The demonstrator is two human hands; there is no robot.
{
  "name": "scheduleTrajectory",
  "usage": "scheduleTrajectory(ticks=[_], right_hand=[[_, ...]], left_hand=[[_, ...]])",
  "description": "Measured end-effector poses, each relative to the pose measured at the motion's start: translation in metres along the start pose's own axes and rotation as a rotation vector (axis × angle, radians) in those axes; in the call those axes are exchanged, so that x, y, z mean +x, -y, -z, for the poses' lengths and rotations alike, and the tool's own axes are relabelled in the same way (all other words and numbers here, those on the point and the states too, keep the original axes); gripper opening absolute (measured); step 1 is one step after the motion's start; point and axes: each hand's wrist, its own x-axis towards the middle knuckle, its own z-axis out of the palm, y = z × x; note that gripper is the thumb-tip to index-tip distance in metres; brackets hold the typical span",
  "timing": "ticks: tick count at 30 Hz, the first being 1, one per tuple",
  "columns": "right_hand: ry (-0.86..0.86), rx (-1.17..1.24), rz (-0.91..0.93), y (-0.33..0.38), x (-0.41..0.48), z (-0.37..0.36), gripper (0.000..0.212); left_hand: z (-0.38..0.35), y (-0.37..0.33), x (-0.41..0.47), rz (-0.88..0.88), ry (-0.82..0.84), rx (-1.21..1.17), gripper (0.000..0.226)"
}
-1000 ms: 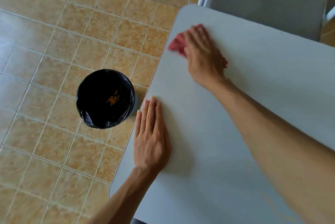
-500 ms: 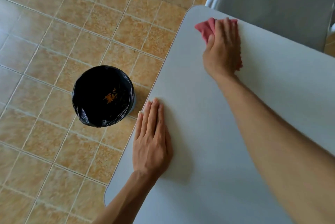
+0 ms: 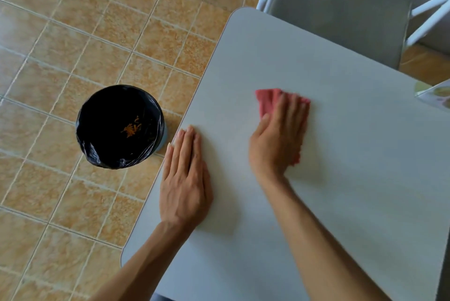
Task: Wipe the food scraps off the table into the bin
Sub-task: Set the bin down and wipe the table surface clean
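Observation:
My right hand (image 3: 277, 140) presses flat on a red cloth (image 3: 267, 101) in the middle of the pale grey table (image 3: 353, 154); the cloth sticks out past the fingertips and at the right of the palm. My left hand (image 3: 185, 179) lies flat, fingers together, on the table near its left edge and holds nothing. On the floor just left of that edge stands a round bin (image 3: 119, 126) lined with a black bag, with orange food scraps (image 3: 131, 129) at its bottom. No scraps show on the tabletop.
A grey chair (image 3: 341, 15) with a white frame stands at the far side of the table. A printed card or box corner (image 3: 435, 96) juts in at the right edge of the table. The floor (image 3: 73, 32) is tan tile.
My right hand has dragged the red cloth from the table's far left corner back toward me to the middle of the table. My left hand has stayed in place.

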Motion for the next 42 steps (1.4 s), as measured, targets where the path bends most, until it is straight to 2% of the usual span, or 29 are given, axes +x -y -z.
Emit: scheduleTrajectory(ticks=[1, 3, 5, 6, 7, 10, 11, 12, 13, 16, 17, 18, 19, 23, 24, 25, 28, 29, 30, 31, 34, 36, 37, 38, 40, 41, 42], right_hand=[[0.08, 0.027, 0.099, 0.01, -0.018, 0.003, 0.048], [0.29, 0.051, 0.46, 0.008, -0.04, 0.013, 0.051], [0.389, 0.048, 0.715, -0.018, -0.028, 0.019, 0.052], [0.386, 0.052, 0.715, -0.033, -0.019, 0.02, 0.052], [0.348, 0.065, 0.619, -0.046, -0.013, 0.02, 0.05], [0.11, 0.036, 0.091, -0.046, -0.018, 0.021, 0.047], [0.055, 0.014, -0.023, -0.026, -0.029, 0.019, 0.047], [0.057, 0.002, -0.045, -0.005, -0.041, 0.018, 0.047], [0.119, 0.023, 0.051, 0.016, -0.052, 0.017, 0.047], [0.374, 0.1, 0.657, 0.042, -0.069, 0.013, 0.049], [0.406, 0.076, 0.785, 0.038, -0.062, 0.009, 0.05], [0.409, 0.062, 0.825, 0.032, -0.054, 0.004, 0.05], [0.391, 0.062, 0.784, 0.027, -0.047, 0.0, 0.05], [0.217, 0.076, 0.221, 0.041, -0.06, 0.004, 0.05], [0.209, 0.045, 0.155, 0.052, -0.076, 0.004, 0.052], [0.245, 0.036, 0.196, 0.063, -0.093, 0.005, 0.054], [0.48, 0.039, 0.772, 0.061, -0.117, 0.011, 0.056], [0.514, 0.02, 0.906, 0.05, -0.108, 0.011, 0.055], [0.523, 0.007, 0.938, 0.039, -0.097, 0.009, 0.056], [0.506, 0.008, 0.862, 0.031, -0.088, 0.008, 0.056], [0.303, 0.051, 0.359, 0.025, -0.08, 0.009, 0.051], [0.189, 0.024, 0.128, 0.047, -0.103, 0.01, 0.052], [0.201, 0.031, 0.135, 0.059, -0.117, 0.011, 0.054], [0.264, 0.053, 0.249, 0.066, -0.129, 0.013, 0.055], [0.409, 0.081, 0.594, 0.06, -0.141, 0.016, 0.054], [0.43, 0.069, 0.724, 0.05, -0.135, 0.017, 0.053], [0.428, 0.055, 0.767, 0.04, -0.127, 0.017, 0.053]], left_hand=[[0.0, 0.0, 0.0, 0.0, -0.003, 0.001, 0.053], [0.0, 0.001, 0.001, -0.001, -0.002, -0.009, 0.053], [0.002, 0.002, 0.002, -0.01, 0.009, -0.047, 0.052], [0.006, 0.002, 0.003, -0.006, 0.019, -0.079, 0.052], [0.011, 0.001, 0.003, 0.009, 0.024, -0.115, 0.052], [0.026, 0.003, -0.018, 0.087, -0.022, -0.166, 0.05], [0.029, 0.007, -0.032, 0.118, -0.025, -0.163, 0.051], [0.031, 0.011, -0.048, 0.154, -0.013, -0.166, 0.052], [0.032, 0.016, -0.063, 0.185, 0.008, -0.169, 0.053], [0.032, 0.028, -0.103, 0.162, 0.068, -0.116, 0.057], [0.031, 0.03, -0.11, 0.126, 0.075, -0.093, 0.058], [0.031, 0.032, -0.116, 0.091, 0.078, -0.072, 0.058], [0.03, 0.035, -0.118, 0.064, 0.08, -0.056, 0.058], [0.023, 0.042, -0.12, 0.047, 0.067, -0.025, 0.056], [0.022, 0.043, -0.12, 0.048, 0.064, -0.02, 0.055], [0.022, 0.043, -0.121, 0.048, 0.064, -0.019, 0.055], [0.021, 0.043, -0.121, 0.045, 0.06, -0.019, 0.054], [0.021, 0.044, -0.121, 0.045, 0.058, -0.018, 0.053], [0.021, 0.044, -0.121, 0.044, 0.054, -0.019, 0.053], [0.021, 0.045, -0.121, 0.043, 0.051, -0.02, 0.053], [0.02, 0.045, -0.123, 0.042, 0.044, -0.018, 0.055], [0.02, 0.046, -0.124, 0.041, 0.046, -0.023, 0.055], [0.02, 0.046, -0.124, 0.039, 0.043, -0.027, 0.055], [0.02, 0.046, -0.124, 0.039, 0.039, -0.028, 0.055], [0.02, 0.046, -0.124, 0.031, 0.037, -0.026, 0.055], [0.02, 0.046, -0.124, 0.028, 0.036, -0.027, 0.056], [0.02, 0.047, -0.124, 0.028, 0.035, -0.027, 0.056]])
